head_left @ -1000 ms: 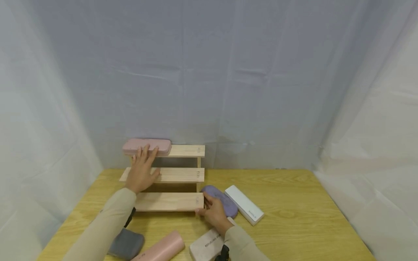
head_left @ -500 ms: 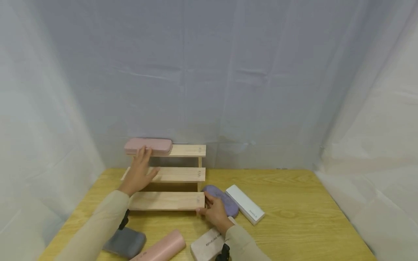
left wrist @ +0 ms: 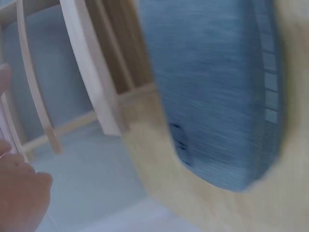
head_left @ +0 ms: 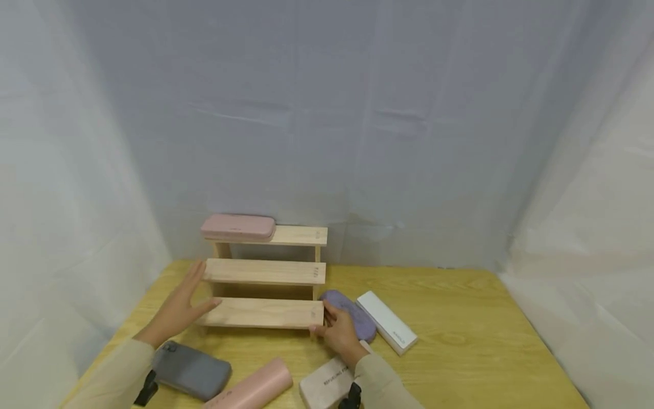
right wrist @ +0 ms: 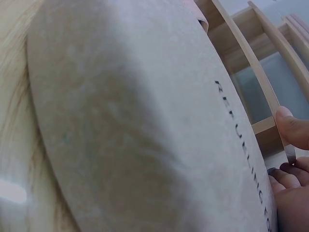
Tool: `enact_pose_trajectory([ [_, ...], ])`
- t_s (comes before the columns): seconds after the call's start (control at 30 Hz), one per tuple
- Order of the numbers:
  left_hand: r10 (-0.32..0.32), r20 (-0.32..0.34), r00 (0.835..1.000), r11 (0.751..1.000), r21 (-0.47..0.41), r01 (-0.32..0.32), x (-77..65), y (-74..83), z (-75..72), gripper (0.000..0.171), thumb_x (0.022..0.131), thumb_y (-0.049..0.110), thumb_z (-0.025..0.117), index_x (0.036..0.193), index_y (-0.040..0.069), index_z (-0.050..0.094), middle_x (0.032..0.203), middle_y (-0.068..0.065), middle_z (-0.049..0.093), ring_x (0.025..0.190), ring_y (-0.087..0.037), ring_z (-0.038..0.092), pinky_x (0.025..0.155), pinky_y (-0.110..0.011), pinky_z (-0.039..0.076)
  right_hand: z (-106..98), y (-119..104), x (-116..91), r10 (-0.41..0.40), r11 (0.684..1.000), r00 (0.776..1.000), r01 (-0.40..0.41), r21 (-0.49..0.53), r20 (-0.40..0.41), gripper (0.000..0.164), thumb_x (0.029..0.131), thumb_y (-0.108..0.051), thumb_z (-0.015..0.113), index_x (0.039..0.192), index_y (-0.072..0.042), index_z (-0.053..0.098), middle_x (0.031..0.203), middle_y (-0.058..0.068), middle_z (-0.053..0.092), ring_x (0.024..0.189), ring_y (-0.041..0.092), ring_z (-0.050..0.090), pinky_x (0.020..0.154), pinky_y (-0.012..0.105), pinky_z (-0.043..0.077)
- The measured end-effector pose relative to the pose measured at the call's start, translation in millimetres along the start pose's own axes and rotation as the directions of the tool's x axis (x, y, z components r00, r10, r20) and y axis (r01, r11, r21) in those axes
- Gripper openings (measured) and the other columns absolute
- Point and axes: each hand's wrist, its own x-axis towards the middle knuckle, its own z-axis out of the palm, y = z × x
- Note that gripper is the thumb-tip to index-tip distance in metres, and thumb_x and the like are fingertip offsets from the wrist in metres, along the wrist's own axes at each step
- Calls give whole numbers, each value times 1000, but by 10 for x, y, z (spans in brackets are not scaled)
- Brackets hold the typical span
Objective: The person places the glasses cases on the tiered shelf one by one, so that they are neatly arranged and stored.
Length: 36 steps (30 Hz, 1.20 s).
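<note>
A three-tier wooden shelf rack (head_left: 263, 313) stands at the back left of the table. On the left part of its top tier lies a pink glasses case (head_left: 238, 226). My right hand (head_left: 341, 334) grips the right end of the lowest tier, the thumb at its front edge, as the right wrist view also shows. At the rack's left end is my left hand (head_left: 176, 311), fingers extended, fingertips near the middle tier and thumb near the lowest one. Whether it touches the wood is unclear. A purple case (head_left: 352, 313) lies just behind my right hand.
A white oblong case (head_left: 387, 321) lies right of the purple one. In front of the rack are a blue-grey case (head_left: 191, 370), a pink cylindrical case (head_left: 255, 387) and a beige lettered case (head_left: 327, 383), partly under my right forearm. Pale sheeting (head_left: 327, 113) hangs behind the table.
My left hand has left the pink glasses case and moved down and left to the rack's left end. The right hand keeps its grip on the lowest tier.
</note>
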Motion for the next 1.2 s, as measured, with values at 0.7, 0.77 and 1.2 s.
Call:
enact_pose_trajectory([
  [0.7, -221, 293, 930, 973, 5, 229, -1029, -650, -124, 97, 79, 28, 79, 144, -15, 20, 137, -48, 28, 118, -63, 37, 91, -52, 49, -8, -58, -22, 26, 1000, 1000, -26, -2, 8, 75, 77, 8, 74, 140, 15, 34, 141, 33, 38, 132, 43, 38, 106, 46, 37],
  [0.77, -204, 310, 929, 972, -52, 231, -1069, -721, -106, 95, 80, 26, 78, 144, -16, 21, 137, -47, 28, 125, -45, 45, 92, -30, 50, -11, -62, -17, 25, 1000, 1000, -25, 0, 12, 74, 77, 9, 74, 139, 16, 34, 141, 34, 38, 132, 43, 37, 106, 46, 37],
  [1.2, -152, 364, 919, 915, -301, 270, -1079, -816, -71, 88, 85, 16, 72, 145, -16, 16, 144, -44, 19, 105, 25, 32, 83, -7, 40, -14, -58, 0, 34, 999, 999, -34, 0, 7, 74, 78, 5, 75, 139, 15, 35, 142, 32, 38, 132, 42, 37, 106, 42, 37],
])
